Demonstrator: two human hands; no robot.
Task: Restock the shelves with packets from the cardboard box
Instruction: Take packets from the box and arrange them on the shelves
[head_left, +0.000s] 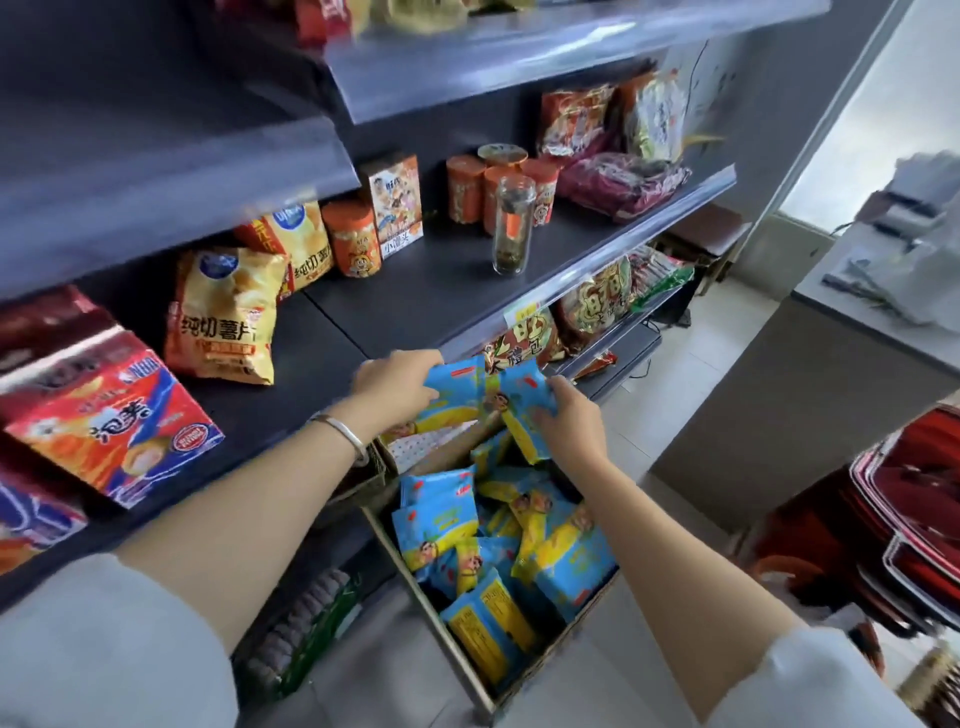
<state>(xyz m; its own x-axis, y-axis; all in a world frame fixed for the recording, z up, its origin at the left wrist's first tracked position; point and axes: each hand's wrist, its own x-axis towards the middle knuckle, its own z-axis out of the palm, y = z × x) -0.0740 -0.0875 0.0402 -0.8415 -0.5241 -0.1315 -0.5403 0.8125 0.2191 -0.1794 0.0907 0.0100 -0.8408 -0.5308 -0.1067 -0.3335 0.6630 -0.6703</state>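
A cardboard box (470, 670) stands on the floor below the shelves, holding several blue and yellow packets (524, 551). My left hand (395, 387) grips one blue packet (454, 389) by its left side. My right hand (569, 415) grips a second blue packet (522, 405) by its right side. Both packets are held side by side above the box, just in front of the edge of the dark shelf (415, 296). A silver bracelet sits on my left wrist.
The shelf carries yellow crisp bags (223, 314), orange canisters (353, 236), a snack carton (395, 205) and a clear glass jar (511, 223). A red box (111, 415) sits at the left. Red packets fill the lower right shelf. A grey counter (857, 332) stands to the right.
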